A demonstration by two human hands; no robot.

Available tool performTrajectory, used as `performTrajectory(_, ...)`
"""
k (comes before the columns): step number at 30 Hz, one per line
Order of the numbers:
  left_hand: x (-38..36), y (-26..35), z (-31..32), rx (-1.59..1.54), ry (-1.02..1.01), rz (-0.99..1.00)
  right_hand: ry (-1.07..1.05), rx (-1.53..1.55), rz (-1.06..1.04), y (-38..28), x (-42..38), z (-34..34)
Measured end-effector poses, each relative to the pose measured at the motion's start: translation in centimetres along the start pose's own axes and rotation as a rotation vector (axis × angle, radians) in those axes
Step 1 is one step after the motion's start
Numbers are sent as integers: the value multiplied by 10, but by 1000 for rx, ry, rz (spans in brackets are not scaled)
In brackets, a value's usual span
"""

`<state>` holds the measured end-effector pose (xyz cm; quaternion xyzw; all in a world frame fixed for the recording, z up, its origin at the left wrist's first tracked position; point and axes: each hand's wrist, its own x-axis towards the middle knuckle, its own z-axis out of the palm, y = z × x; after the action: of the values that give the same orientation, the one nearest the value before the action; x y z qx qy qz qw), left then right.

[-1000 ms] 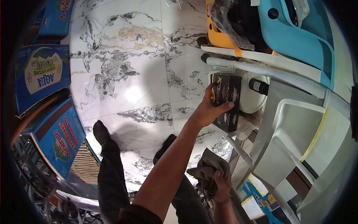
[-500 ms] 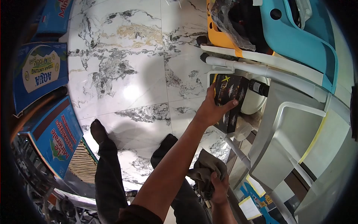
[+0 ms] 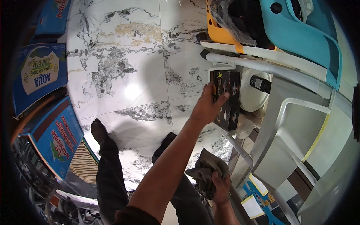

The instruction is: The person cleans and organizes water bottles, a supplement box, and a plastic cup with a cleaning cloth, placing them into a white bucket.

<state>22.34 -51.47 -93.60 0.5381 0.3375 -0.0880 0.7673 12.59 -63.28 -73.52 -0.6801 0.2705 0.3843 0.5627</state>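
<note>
My left hand (image 3: 207, 104) is at the near-left edge of a black box (image 3: 229, 108) with a yellow X and small printed pictures. Its fingers lie along the box's left side while the thumb rests over the top face. The box sits in a white-framed rack (image 3: 221, 69) low on the right. Lower down, my right hand (image 3: 221, 186) is closed around a crumpled grey-brown cloth (image 3: 210, 170). Right of the box lie a dark bottle (image 3: 260, 84) and a round white lid or container (image 3: 249, 98).
White rack tubes (image 3: 258, 64) and a grey plastic tray (image 3: 277, 131) border the right side. A teal bin (image 3: 300, 35) and an orange bin (image 3: 217, 28) stand above. Blue water cartons (image 3: 56, 137) line the left over marble floor (image 3: 120, 67).
The black box has turned from a tilt to lie straighter in the rack, and my left hand has shifted slightly left with it. My right hand keeps the cloth in about the same place.
</note>
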Motion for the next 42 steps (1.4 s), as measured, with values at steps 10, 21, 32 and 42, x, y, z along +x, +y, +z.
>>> performTrajectory(10,-122,53,-99,-233,-140,-14,154,141,-31,-17,-4,32)
performTrajectory(21,-301,166,-188,-235,-215,-208,-62,137,0,-61,-94,132)
performTrajectory(32,-443,315,-222,-93,-14,48,-343,199,24,-160,-250,192)
performTrajectory(42,-588,472,-236,5,40,304,-673,235,-175,-263,-421,230)
